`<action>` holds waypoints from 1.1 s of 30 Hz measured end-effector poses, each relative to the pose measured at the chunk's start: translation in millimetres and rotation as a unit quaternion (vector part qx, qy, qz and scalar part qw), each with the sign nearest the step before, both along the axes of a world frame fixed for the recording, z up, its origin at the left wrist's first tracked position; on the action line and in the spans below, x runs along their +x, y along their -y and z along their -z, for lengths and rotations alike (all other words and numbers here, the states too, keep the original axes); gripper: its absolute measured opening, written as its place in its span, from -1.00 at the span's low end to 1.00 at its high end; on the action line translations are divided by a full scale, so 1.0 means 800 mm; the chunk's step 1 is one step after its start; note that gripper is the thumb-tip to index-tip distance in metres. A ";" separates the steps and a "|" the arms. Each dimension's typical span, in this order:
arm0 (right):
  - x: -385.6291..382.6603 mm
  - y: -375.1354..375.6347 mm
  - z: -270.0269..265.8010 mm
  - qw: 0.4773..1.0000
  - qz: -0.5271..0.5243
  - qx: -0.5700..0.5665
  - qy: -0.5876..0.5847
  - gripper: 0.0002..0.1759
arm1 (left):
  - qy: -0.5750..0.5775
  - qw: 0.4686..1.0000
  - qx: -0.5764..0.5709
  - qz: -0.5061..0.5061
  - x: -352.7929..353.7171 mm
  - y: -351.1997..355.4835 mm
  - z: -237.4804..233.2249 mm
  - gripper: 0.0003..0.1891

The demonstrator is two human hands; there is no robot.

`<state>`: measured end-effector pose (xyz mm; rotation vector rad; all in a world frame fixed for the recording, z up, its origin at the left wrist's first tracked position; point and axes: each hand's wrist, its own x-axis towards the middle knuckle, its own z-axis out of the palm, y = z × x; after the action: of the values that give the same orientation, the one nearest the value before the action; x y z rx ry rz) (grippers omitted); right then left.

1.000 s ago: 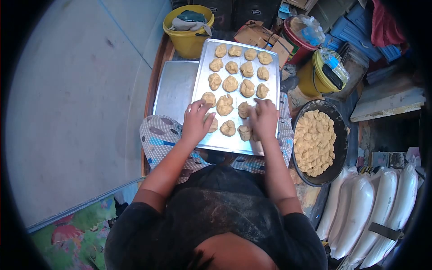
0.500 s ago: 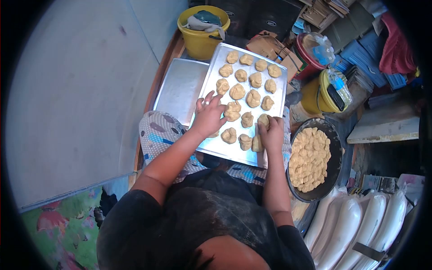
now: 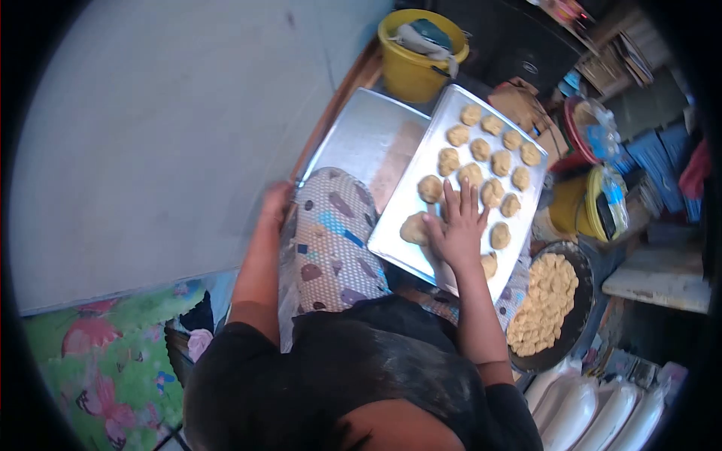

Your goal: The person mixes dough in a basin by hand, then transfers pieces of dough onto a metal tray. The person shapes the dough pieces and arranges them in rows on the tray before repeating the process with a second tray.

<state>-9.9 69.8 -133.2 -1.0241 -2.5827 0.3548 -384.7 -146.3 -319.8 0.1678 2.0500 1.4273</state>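
A metal baking tray [image 3: 402, 218] rests tilted across my lap, with rows of rough dough balls [image 3: 449, 161] on it. Over its near half, my right hand [image 3: 460, 239] is open with fingers spread, lying on or just above the dough. One larger dough ball [image 3: 414, 228] sits beside the right thumb; what lies under the palm is hidden. My left hand [image 3: 278, 201] is off the tray, past my left knee by the wall. It is blurred and its fingers do not show clearly. Near it is the corner of a second metal tray [image 3: 361, 128].
A black round basin [image 3: 585, 289] full of cut dough pieces stands to the right. A yellow bucket [image 3: 410, 71] with cloth in it is at the back, another yellow bucket [image 3: 571, 203] at the right. White filled plastic bags [image 3: 575, 417] lie at lower right. A grey wall [image 3: 173, 150] bounds the left.
My left hand has left the dough and moved left to the wall side. My right hand has shifted from the tray's right edge to its middle and spread. The view has turned left.
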 end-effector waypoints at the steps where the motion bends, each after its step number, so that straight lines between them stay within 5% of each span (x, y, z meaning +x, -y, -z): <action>1: -0.003 0.001 0.015 0.997 0.004 -0.034 0.063 -0.20 | 0.135 0.990 0.042 -0.018 0.010 0.011 0.036 -0.72; 2: -0.006 -0.001 0.027 0.990 0.007 -0.064 0.127 -0.18 | 0.266 0.959 0.089 -0.036 0.019 0.018 0.073 -0.75; 6: -0.005 -0.002 0.035 0.992 -0.019 -0.069 0.108 -0.13 | 0.326 0.940 0.069 -0.069 0.035 0.055 0.255 -0.70; 10: -0.007 0.002 0.025 0.988 -0.027 -0.069 0.133 -0.11 | 0.385 0.919 0.044 -0.068 0.059 0.013 0.191 -0.66; 13: -0.008 0.005 0.021 0.989 -0.031 -0.078 0.121 -0.09 | 0.162 0.984 -0.071 0.027 0.036 0.001 0.229 -0.63; 16: -0.008 0.002 0.019 0.988 -0.038 -0.079 0.129 -0.09 | -0.076 0.970 -0.176 0.146 0.010 -0.027 0.304 -0.61; 17: -0.009 0.003 0.016 0.988 -0.037 -0.082 0.129 -0.09 | 0.048 0.985 -0.128 -0.105 0.003 -0.041 0.403 -0.59; 18: -0.010 0.003 0.014 0.987 -0.025 -0.085 0.131 -0.09 | 0.049 0.986 -0.130 -0.093 -0.006 -0.033 0.418 -0.59; 19: -0.010 0.003 0.013 0.987 -0.028 -0.087 0.134 -0.09 | -0.078 0.980 -0.180 0.040 -0.016 -0.022 0.424 -0.55; 20: -0.011 0.002 0.013 0.986 -0.031 -0.089 0.136 -0.09 | -0.203 0.939 -0.220 0.170 -0.019 -0.020 0.428 -0.52; 22: -0.011 0.001 0.014 0.986 -0.020 -0.091 0.136 -0.09 | -0.250 0.917 -0.242 0.197 -0.023 -0.036 0.390 -0.43; 23: -0.012 0.000 0.013 0.986 -0.023 -0.094 0.134 -0.09 | -0.074 0.984 -0.071 0.144 -0.033 -0.038 0.398 -0.42; 24: -0.011 0.002 0.012 0.986 -0.029 -0.098 0.134 -0.09 | 0.109 0.986 0.100 0.077 -0.040 -0.035 0.411 -0.40; 25: -0.011 0.003 0.011 0.985 -0.030 -0.102 0.133 -0.09 | 0.130 0.985 0.078 0.088 -0.050 -0.043 0.442 -0.40; 28: -0.014 0.003 0.009 0.986 -0.032 -0.097 0.132 -0.10 | 0.056 0.957 -0.278 -0.069 -0.004 -0.122 0.241 -0.43; 29: -0.014 0.003 0.008 0.986 -0.031 -0.098 0.129 -0.10 | 0.133 0.960 -0.232 -0.087 0.002 -0.131 0.176 -0.46; 30: -0.014 0.003 0.008 0.987 -0.028 -0.099 0.125 -0.10 | 0.132 0.960 -0.230 -0.086 -0.001 -0.125 0.188 -0.46; 32: -0.014 0.002 0.006 0.987 -0.027 -0.101 0.123 -0.10 | -0.194 0.924 -0.225 0.242 -0.032 -0.096 0.269 -0.42; 33: -0.014 0.002 0.006 0.986 -0.028 -0.107 0.124 -0.10 | -0.088 0.979 0.039 0.178 -0.079 -0.072 0.430 -0.33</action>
<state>-21.1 68.2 -137.6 -1.1325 -2.8479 0.5623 -448.0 -88.5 -664.2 0.6812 1.9758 1.3028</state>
